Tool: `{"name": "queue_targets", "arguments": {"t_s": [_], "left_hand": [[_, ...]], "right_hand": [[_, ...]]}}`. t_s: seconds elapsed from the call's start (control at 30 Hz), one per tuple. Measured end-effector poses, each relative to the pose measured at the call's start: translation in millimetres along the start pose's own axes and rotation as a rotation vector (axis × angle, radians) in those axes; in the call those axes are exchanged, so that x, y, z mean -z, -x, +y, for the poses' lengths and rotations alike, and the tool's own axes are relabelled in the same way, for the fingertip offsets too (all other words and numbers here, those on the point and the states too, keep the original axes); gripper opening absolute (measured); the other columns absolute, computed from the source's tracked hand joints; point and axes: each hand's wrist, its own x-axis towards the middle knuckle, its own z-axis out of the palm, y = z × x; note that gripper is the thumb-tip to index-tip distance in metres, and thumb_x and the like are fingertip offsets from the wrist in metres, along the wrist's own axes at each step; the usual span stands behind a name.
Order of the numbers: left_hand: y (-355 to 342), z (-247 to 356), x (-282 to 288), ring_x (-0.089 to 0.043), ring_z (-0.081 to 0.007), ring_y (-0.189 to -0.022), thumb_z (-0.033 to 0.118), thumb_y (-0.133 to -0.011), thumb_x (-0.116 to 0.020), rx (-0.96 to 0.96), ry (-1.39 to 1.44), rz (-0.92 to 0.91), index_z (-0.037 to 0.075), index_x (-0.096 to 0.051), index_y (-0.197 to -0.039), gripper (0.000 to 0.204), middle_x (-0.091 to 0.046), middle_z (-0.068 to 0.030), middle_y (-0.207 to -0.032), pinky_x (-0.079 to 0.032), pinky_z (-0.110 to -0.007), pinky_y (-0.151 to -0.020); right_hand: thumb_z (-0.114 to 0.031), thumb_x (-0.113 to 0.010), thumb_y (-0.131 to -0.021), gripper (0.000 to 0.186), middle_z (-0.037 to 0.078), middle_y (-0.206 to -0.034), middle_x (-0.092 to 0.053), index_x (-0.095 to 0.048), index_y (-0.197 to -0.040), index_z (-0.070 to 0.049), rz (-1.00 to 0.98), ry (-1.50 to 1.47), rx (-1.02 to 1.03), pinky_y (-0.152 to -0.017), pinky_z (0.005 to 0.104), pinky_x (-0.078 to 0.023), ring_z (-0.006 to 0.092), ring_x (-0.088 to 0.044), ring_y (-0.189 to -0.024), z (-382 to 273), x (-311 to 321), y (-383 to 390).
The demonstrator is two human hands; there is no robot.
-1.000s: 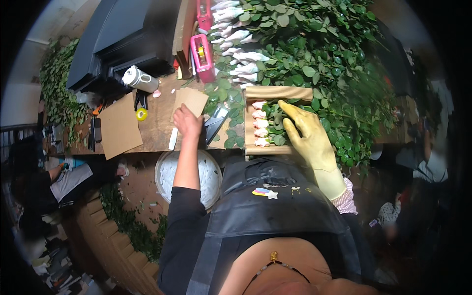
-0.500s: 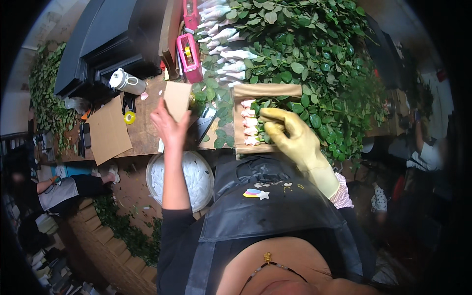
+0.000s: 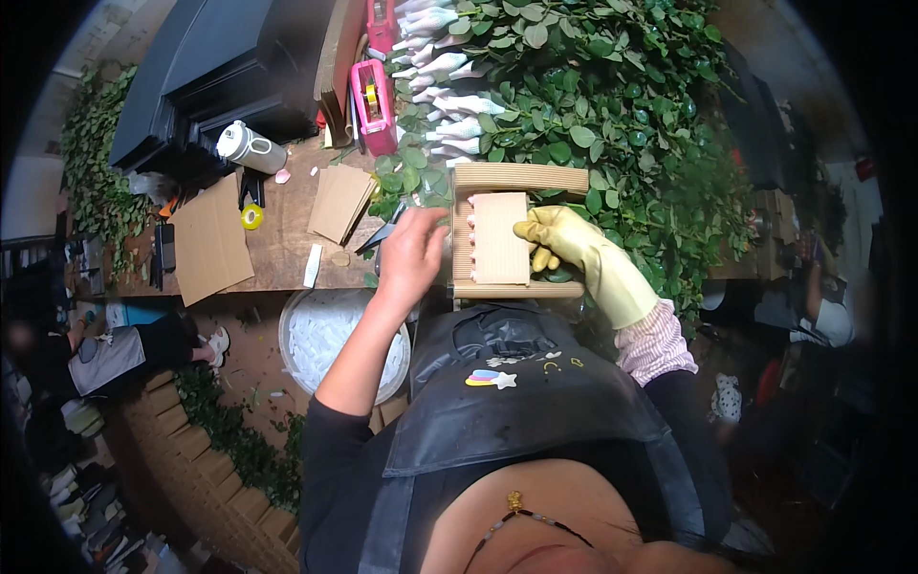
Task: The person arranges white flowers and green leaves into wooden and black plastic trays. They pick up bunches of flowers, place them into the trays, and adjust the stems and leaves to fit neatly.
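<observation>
A rectangular piece of cardboard (image 3: 500,239) lies over a row of pale pink roses (image 3: 471,220), whose heads peek out along its left edge. Both are within a corrugated cardboard holder (image 3: 521,176) with raised far and near sides. My right hand (image 3: 569,247), in a yellow rubber glove, grips the right edge of the cardboard piece, its fingers curled. Bare, my left hand (image 3: 413,253) hovers just left of the holder, fingers loosely bent and apart with nothing in them. Beside it lie a small stack of cardboard pieces (image 3: 339,203) and a dark blade-like tool (image 3: 381,235), partly covered.
Leafy stems (image 3: 612,115) with white-wrapped heads (image 3: 454,129) cover the table's right side. Pink tape dispensers (image 3: 375,110), a white bottle (image 3: 251,148), yellow tape roll (image 3: 251,216) and cardboard sheet (image 3: 212,244) are leftward. A bin of white scraps (image 3: 330,340) stands below the table edge.
The cardboard piece now covers the roses, and my left hand has moved right from the stack toward the holder. My gloved right hand has shifted slightly down onto the piece's edge.
</observation>
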Motion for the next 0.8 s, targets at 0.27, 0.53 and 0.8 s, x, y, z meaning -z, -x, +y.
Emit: {"name": "queue_targets", "arguments": {"t_s": [0.27, 0.53, 0.8], "left_hand": [[-52, 14, -38, -0.064, -0.0418, -0.102, 0.039, -0.062, -0.095, -0.252, -0.348, -0.692, 0.0, -0.039, -0.146, 0.109, -0.062, -0.0241, -0.112, -0.053, -0.046, -0.091], [-71, 39, -45, -0.065, -0.0457, -0.104, 0.04, -0.057, -0.098, -0.046, -0.516, -0.93, 0.001, -0.029, -0.134, 0.11, -0.062, -0.0282, -0.114, -0.055, -0.049, -0.088], [-73, 37, -47, -0.067, -0.0455, -0.1, 0.038, -0.057, -0.098, -0.036, -0.527, -0.923, 0.001, -0.03, -0.134, 0.109, -0.063, -0.027, -0.11, -0.056, -0.048, -0.087]], "right_hand": [[-0.031, -0.061, -0.102, 0.028, 0.005, -0.08, -0.07, -0.067, -0.114, -0.006, 0.033, 0.029, -0.005, -0.054, 0.0263, -0.05, 0.012, -0.067, -0.061, 10, -13, -17], [-0.046, -0.057, -0.1, 0.041, 0.002, -0.068, -0.072, -0.072, -0.086, -0.011, -0.198, 0.384, -0.222, -0.058, 0.0271, -0.053, 0.0108, -0.066, -0.056, 7, 7, 98], [-0.017, -0.071, -0.092, 0.038, 0.02, -0.129, -0.066, -0.065, -0.127, -0.003, 0.098, 0.084, 0.474, -0.102, 0.0377, -0.049, 0.0335, -0.064, -0.117, 121, -11, 79]]}}
